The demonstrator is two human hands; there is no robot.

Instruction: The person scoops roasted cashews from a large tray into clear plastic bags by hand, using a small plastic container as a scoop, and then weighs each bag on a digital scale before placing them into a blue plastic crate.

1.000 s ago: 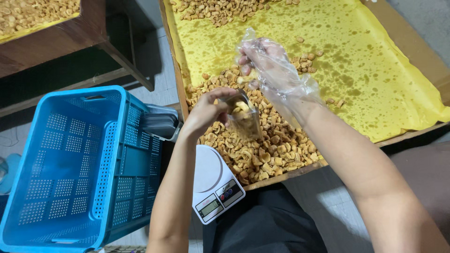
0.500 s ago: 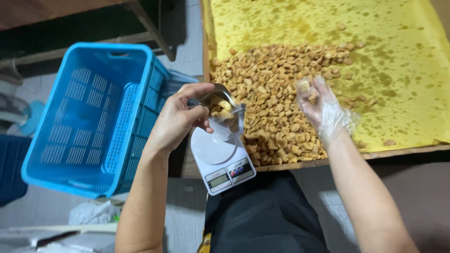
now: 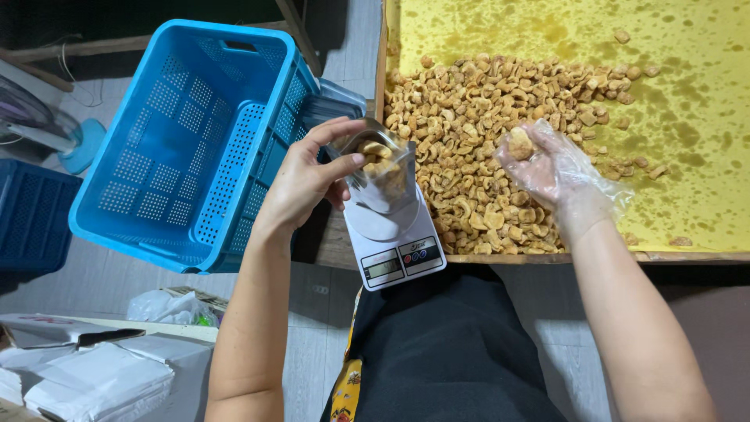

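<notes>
My left hand (image 3: 306, 178) pinches open a clear plastic bag (image 3: 384, 173) partly filled with golden fried snack pieces, held just above the round plate of a small white kitchen scale (image 3: 394, 238). My right hand (image 3: 551, 172), in a thin clear plastic glove, hovers palm up over the heap of snack pieces (image 3: 484, 133) and cups one or a few pieces. The heap lies on yellow oil-stained paper inside a wooden tray (image 3: 594, 256).
A blue perforated plastic crate (image 3: 187, 141) stands left of the scale. A darker blue crate (image 3: 31, 211) is at the far left edge. White pouches and a box (image 3: 94, 367) lie at the bottom left. My dark apron (image 3: 445, 352) fills the bottom middle.
My left hand has carried the bag from over the snack heap to just above the scale. My gloved right hand has lifted off the heap with pieces and turned palm up.
</notes>
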